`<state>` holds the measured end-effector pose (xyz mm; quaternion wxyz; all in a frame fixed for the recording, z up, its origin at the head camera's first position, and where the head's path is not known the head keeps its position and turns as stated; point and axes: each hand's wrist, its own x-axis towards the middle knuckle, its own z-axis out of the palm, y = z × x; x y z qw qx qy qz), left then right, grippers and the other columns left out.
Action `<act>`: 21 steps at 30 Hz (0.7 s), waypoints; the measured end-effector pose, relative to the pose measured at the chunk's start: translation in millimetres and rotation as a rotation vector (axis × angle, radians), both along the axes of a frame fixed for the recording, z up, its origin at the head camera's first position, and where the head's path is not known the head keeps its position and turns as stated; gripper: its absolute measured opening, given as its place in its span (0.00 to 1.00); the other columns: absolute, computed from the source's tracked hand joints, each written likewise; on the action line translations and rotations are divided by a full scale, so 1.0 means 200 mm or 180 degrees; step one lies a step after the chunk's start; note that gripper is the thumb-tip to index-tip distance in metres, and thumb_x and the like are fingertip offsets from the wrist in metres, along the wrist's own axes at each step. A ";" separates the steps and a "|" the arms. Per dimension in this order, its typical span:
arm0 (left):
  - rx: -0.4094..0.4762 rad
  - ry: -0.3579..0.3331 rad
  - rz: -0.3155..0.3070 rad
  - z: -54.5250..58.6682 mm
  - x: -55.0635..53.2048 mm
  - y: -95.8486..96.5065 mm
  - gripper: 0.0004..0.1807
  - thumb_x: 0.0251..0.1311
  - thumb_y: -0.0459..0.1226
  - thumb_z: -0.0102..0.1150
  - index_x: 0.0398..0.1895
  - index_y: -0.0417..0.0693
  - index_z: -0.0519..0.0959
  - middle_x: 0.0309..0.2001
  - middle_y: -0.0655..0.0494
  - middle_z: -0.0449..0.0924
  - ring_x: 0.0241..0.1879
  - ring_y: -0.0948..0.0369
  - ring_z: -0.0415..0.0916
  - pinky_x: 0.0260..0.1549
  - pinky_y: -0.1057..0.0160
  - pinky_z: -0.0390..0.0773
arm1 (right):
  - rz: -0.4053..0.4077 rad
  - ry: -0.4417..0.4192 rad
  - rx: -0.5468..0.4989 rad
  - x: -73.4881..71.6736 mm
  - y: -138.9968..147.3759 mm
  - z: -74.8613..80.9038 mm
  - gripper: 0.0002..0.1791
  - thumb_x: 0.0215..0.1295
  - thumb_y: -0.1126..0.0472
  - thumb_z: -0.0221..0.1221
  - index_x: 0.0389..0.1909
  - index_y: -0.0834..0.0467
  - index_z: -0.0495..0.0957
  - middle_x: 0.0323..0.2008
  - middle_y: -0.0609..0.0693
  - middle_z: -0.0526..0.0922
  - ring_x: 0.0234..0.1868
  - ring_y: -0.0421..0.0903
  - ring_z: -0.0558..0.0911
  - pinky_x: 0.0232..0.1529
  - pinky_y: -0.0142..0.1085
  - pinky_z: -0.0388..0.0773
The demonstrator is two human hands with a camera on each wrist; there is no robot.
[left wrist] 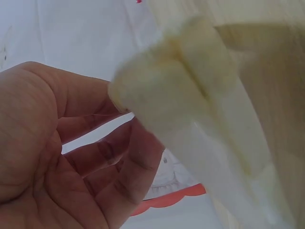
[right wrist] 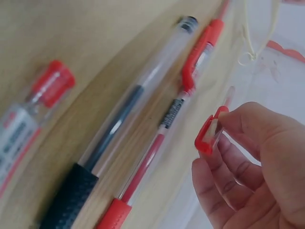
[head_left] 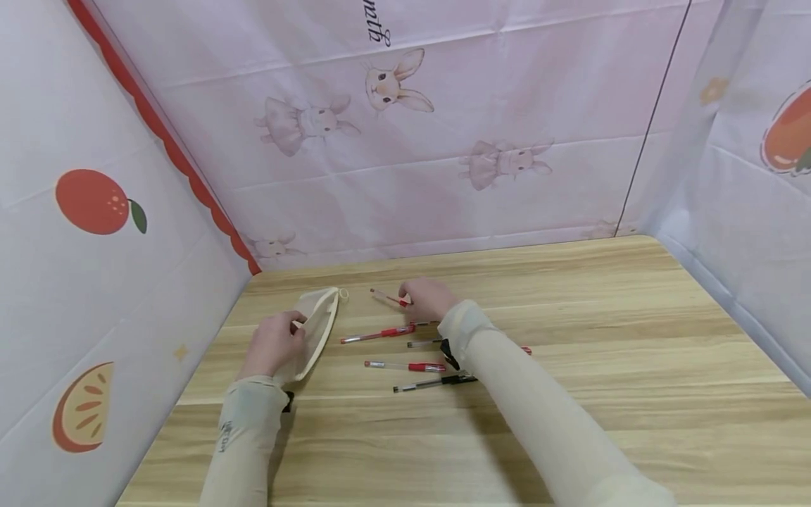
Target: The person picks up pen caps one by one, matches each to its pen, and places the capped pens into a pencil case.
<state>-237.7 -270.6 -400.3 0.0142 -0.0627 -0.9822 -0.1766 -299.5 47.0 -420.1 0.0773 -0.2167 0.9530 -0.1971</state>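
Note:
My left hand (head_left: 272, 345) pinches the edge of a cream zip pencil pouch (head_left: 322, 334), its long opening facing right and a small ring (head_left: 343, 294) at its far end. In the left wrist view the pouch (left wrist: 181, 95) looms large and blurred beside the thumb. To the right, my right hand (head_left: 431, 299) holds a red-capped gel pen (head_left: 384, 296) between thumb and fingers. The right wrist view shows its red clip (right wrist: 204, 136) at the fingertips, the clear barrel pointing away. Close below that hand lies another red pen (head_left: 374, 336).
Further gel pens are on the wooden table (head_left: 602, 408): a red one (head_left: 405, 366), a black one (head_left: 424, 384), and others partly under the right forearm. Printed cloth walls (head_left: 393, 197) border the table at the back and both sides.

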 end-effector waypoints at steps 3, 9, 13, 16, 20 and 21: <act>0.0030 0.0034 -0.0041 0.01 0.00 0.00 0.16 0.69 0.32 0.57 0.55 0.35 0.85 0.40 0.39 0.89 0.39 0.45 0.86 0.44 0.41 0.84 | -0.0069 -0.0074 -0.0184 0.00 0.02 0.00 0.20 0.74 0.60 0.66 0.64 0.59 0.82 0.56 0.55 0.89 0.50 0.48 0.88 0.55 0.45 0.86; 0.0132 -0.0019 -0.0021 0.03 0.00 -0.01 0.15 0.70 0.33 0.59 0.55 0.35 0.84 0.40 0.39 0.89 0.34 0.51 0.85 0.39 0.49 0.84 | -0.0145 -0.0330 -0.0628 0.01 0.05 0.03 0.17 0.76 0.61 0.65 0.62 0.60 0.83 0.48 0.55 0.90 0.38 0.46 0.87 0.41 0.39 0.85; 0.0262 -0.0085 0.0006 0.06 0.01 -0.01 0.16 0.71 0.33 0.59 0.56 0.34 0.84 0.40 0.39 0.89 0.26 0.58 0.84 0.33 0.56 0.82 | -0.0219 -0.0518 -0.0961 0.03 0.05 0.05 0.15 0.77 0.61 0.63 0.60 0.59 0.84 0.40 0.53 0.88 0.30 0.44 0.83 0.32 0.35 0.80; 0.0330 -0.0091 0.0016 0.07 0.01 0.00 0.16 0.71 0.33 0.59 0.56 0.35 0.84 0.41 0.39 0.89 0.24 0.61 0.83 0.34 0.56 0.82 | -0.0247 -0.0586 -0.1173 0.04 0.04 0.06 0.15 0.76 0.62 0.63 0.60 0.59 0.84 0.37 0.51 0.88 0.30 0.44 0.83 0.31 0.34 0.79; 0.0414 -0.0096 0.0007 0.08 0.02 -0.01 0.15 0.71 0.33 0.59 0.56 0.35 0.84 0.41 0.38 0.90 0.24 0.61 0.84 0.35 0.56 0.83 | -0.0253 -0.0657 -0.1491 0.05 -0.01 0.06 0.16 0.73 0.64 0.63 0.60 0.60 0.84 0.35 0.51 0.88 0.30 0.44 0.85 0.32 0.34 0.83; 0.0442 -0.0106 -0.0003 0.08 0.03 -0.01 0.15 0.71 0.33 0.59 0.56 0.34 0.84 0.41 0.38 0.89 0.24 0.60 0.85 0.34 0.55 0.84 | -0.0272 -0.0697 -0.1600 0.05 -0.03 0.05 0.17 0.73 0.65 0.63 0.60 0.61 0.84 0.35 0.52 0.87 0.30 0.44 0.85 0.33 0.34 0.84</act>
